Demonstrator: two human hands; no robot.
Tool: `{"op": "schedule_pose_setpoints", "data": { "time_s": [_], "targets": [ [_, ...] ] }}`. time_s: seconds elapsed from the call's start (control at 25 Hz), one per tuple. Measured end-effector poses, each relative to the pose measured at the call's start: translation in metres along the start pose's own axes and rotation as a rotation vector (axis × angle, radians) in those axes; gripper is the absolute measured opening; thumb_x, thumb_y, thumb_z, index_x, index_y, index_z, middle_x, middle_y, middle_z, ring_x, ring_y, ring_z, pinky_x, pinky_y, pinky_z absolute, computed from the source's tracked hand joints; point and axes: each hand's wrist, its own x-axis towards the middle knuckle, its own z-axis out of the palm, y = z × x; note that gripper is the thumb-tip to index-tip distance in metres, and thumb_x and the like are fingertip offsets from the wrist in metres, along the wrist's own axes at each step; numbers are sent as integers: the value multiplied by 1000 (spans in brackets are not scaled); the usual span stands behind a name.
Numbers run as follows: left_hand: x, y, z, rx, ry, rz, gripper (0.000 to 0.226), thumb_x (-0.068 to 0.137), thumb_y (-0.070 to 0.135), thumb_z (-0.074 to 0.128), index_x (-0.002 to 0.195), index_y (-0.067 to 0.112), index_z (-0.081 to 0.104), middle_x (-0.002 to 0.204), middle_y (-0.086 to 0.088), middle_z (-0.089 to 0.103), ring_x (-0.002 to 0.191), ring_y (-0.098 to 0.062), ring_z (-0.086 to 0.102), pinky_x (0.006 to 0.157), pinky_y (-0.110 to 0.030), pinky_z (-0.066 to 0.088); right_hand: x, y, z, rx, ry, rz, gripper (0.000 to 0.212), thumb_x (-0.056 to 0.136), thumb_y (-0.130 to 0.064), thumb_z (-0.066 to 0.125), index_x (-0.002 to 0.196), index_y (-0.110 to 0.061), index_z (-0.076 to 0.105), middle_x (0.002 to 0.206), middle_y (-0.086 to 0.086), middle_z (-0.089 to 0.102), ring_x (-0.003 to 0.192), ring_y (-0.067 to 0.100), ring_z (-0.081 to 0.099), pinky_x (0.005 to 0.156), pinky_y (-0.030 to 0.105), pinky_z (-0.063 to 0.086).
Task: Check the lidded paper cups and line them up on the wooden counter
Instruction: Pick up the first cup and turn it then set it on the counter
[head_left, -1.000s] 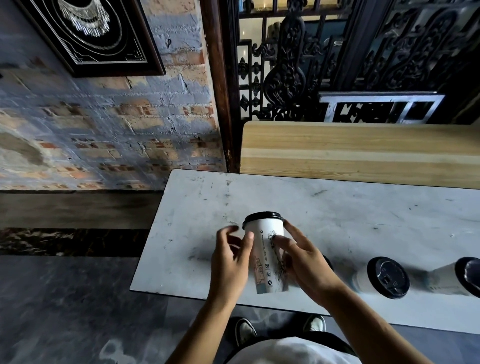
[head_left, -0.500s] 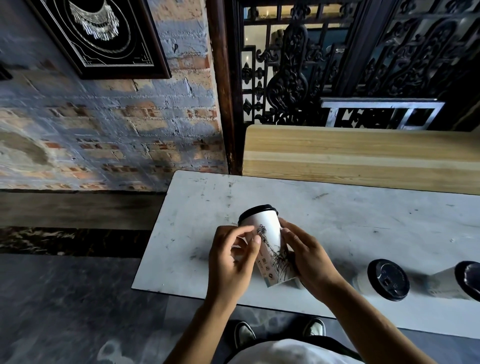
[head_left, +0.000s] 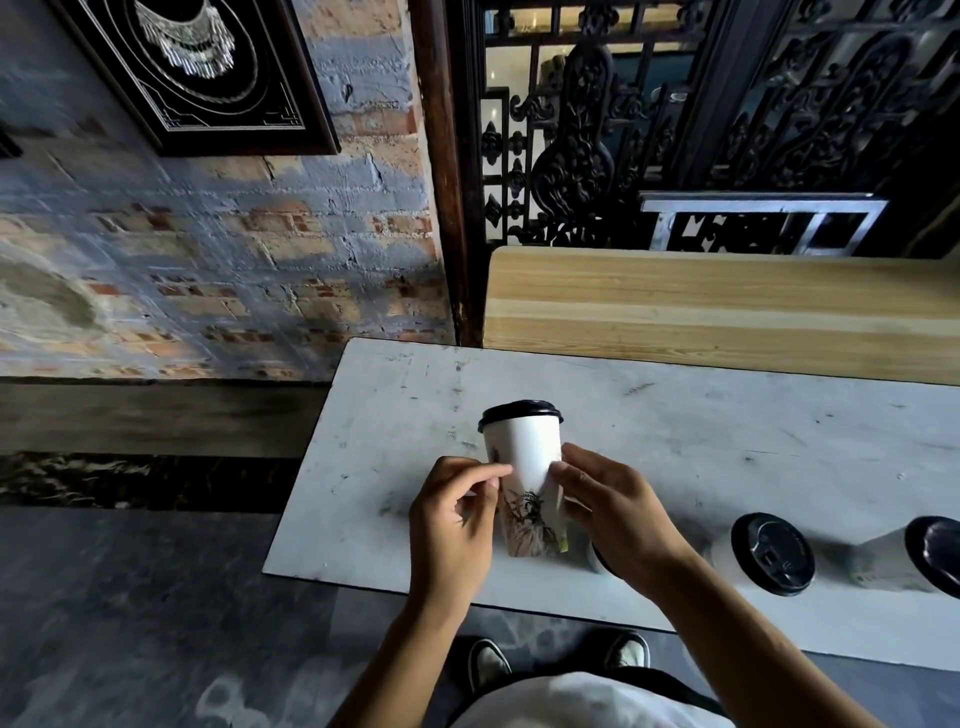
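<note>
Paper cup (head_left: 524, 467), white with a black domed lid and a statue print, sits mid-frame between both hands. Left hand (head_left: 452, 525) and right hand (head_left: 618, 514) pinch its smooth tapered wall with their fingers. Below lies the scuffed white table (head_left: 727, 441); two more lidded cups (head_left: 774, 553) stand lower right. Bare wooden counter (head_left: 727, 312) runs behind.

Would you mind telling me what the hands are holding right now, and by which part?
Both hands hold one lidded paper cup by its lower sidewall: left hand fingertips on its left side, right hand on its right. The black lid is untouched.
</note>
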Motion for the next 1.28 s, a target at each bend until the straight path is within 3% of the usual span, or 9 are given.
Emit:
{"op": "schedule_pose_setpoints", "data": {
  "time_s": [0.08, 0.16, 0.32, 0.52, 0.6, 0.72, 0.84, 1.0, 1.28],
  "targets": [
    [1, 3, 1, -48, 17, -37, 15, 97, 20, 65, 102, 28, 77, 100, 3, 70, 88, -17, 71, 73, -32, 60, 0, -1, -3, -36, -53, -37, 33, 100, -22, 65, 109, 9, 68, 95, 30, 66, 92, 28, 59, 83, 42, 42],
    [1, 8, 1, -87, 5, -53, 15, 94, 33, 67, 106, 29, 76, 103, 6, 69, 90, -18, 72, 75, -31, 60, 0, -1, -3, -31, -72, -51, 24, 101, -21, 64, 108, -3, 77, 99, 20, 78, 93, 28, 71, 85, 41, 51],
    [-3, 10, 3, -99, -10, -109, 28, 86, 41, 75, 108, 23, 72, 104, -3, 70, 91, -26, 73, 78, -48, 62, 5, 3, -5, 60, -20, -33, 32, 95, -24, 65, 120, -6, 76, 120, 30, 74, 122, 54, 61, 107, 62, 47],
    [-7, 14, 4, -169, -44, -185, 36, 82, 46, 75, 112, 27, 65, 106, -7, 74, 97, -24, 74, 76, -32, 62, 7, 5, -13, 68, 77, 85, 32, 102, -11, 52, 119, -24, 76, 107, 13, 81, 91, 25, 78, 71, 31, 60],
    [-6, 15, 5, -176, -47, -196, 37, 84, 43, 75, 113, 22, 65, 107, -6, 75, 98, -20, 74, 76, -24, 59, 5, 4, -14, 34, 73, 90, 33, 104, -10, 51, 124, -26, 72, 109, 10, 81, 92, 22, 78, 72, 32, 61],
    [-4, 13, 5, -141, -44, -172, 24, 90, 29, 71, 112, 19, 69, 109, -4, 74, 99, -14, 72, 78, -18, 56, 2, 3, -14, 4, 46, 57, 33, 105, -10, 52, 133, -18, 67, 123, 12, 78, 114, 32, 73, 94, 46, 57],
    [-2, 12, 2, -61, -55, -34, 19, 95, 14, 65, 110, 19, 75, 108, -8, 68, 95, -12, 70, 77, -15, 55, 0, -1, -13, -12, -2, 22, 32, 98, -15, 58, 126, -16, 75, 124, 19, 76, 111, 28, 70, 98, 48, 52],
    [-1, 10, 3, -27, -72, 32, 28, 93, -4, 61, 104, 14, 80, 101, -9, 63, 94, -16, 67, 75, -21, 56, 1, -3, -12, -36, -26, -2, 34, 90, -20, 65, 121, -16, 77, 127, 37, 64, 108, 31, 62, 109, 68, 42],
    [-3, 17, 6, -157, -32, -79, 18, 91, 10, 67, 95, 26, 73, 103, -9, 64, 93, -15, 68, 68, -14, 54, 2, -1, -10, 44, 44, -21, 66, 71, -19, 85, 133, -12, 62, 122, 27, 72, 108, 36, 70, 101, 53, 53]
  ]
}}
